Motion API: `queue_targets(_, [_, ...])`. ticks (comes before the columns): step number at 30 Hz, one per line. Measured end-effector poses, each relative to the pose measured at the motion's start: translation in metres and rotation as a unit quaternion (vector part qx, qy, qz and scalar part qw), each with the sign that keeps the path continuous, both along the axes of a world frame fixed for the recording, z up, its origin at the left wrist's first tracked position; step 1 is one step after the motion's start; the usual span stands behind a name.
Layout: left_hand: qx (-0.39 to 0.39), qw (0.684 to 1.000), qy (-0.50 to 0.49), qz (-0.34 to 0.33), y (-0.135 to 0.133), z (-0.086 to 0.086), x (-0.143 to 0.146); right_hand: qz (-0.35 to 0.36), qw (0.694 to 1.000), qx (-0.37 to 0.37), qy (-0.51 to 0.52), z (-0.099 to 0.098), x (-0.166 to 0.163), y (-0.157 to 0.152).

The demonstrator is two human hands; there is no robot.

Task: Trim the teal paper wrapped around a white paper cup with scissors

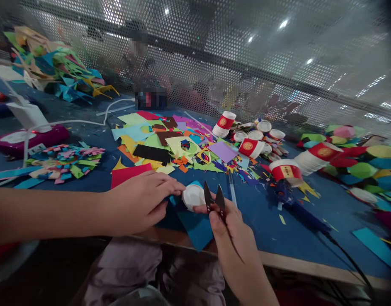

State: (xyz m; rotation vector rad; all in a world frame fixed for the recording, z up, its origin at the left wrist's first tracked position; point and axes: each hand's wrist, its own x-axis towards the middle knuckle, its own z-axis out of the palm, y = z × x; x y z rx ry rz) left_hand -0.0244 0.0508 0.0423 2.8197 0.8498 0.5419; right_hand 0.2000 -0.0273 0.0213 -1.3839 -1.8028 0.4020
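Observation:
A white round paper cup base point(193, 196) sits bottom up on a blue paper sheet point(197, 231) at the table's front edge. My left hand point(147, 199) reaches in from the left, its fingertips pressed together on the cup's near-left rim. In my right hand point(235, 233) is a pair of dark thread snips point(216, 202), blades pointing up and slightly apart. A finger of that hand also touches the cup's lower right side. How far the cup extends below is hidden. A red paper sheet point(131, 173) lies just behind my left hand.
Coloured paper scraps point(170, 144) cover the middle of the blue table. Red-and-white paper cups point(286, 170) stand and lie at right, beside a blue glue gun point(297, 208) with a black cord. A purple box point(32, 138) and white cable are at left. Perforated metal screens the back.

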Motion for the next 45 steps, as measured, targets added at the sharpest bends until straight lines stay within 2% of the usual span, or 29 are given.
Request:
queue_targets(10, [-0.028,0.999,-0.018,0.029,0.0,0.004,-0.003,-0.009,0.999,-0.002,0.039,-0.007,-0.001,-0.001])
queue_targets(13, [-0.01,0.999,-0.033,0.027,-0.001,0.008,-0.003,-0.016,0.999,-0.015,0.05,-0.008,-0.002,-0.001])
queue_targets(20, [0.028,0.997,-0.063,0.035,0.0,0.023,0.001,-0.024,0.997,-0.04,0.062,-0.006,-0.003,0.001])
queue_targets(25, [0.057,0.99,-0.122,0.031,0.001,0.034,0.009,-0.032,0.997,-0.046,0.056,-0.007,-0.001,0.001])
queue_targets(35, [0.123,0.979,-0.165,0.013,0.006,0.064,0.031,-0.055,0.997,-0.05,0.017,-0.002,-0.003,0.001])
queue_targets(39, [0.144,0.98,-0.131,0.043,0.009,0.079,0.027,-0.048,0.998,-0.049,0.015,-0.002,-0.002,0.001])
queue_targets(45, [0.128,0.978,-0.08,0.142,0.02,0.101,0.025,-0.045,0.997,-0.054,0.028,-0.002,0.0,0.001])
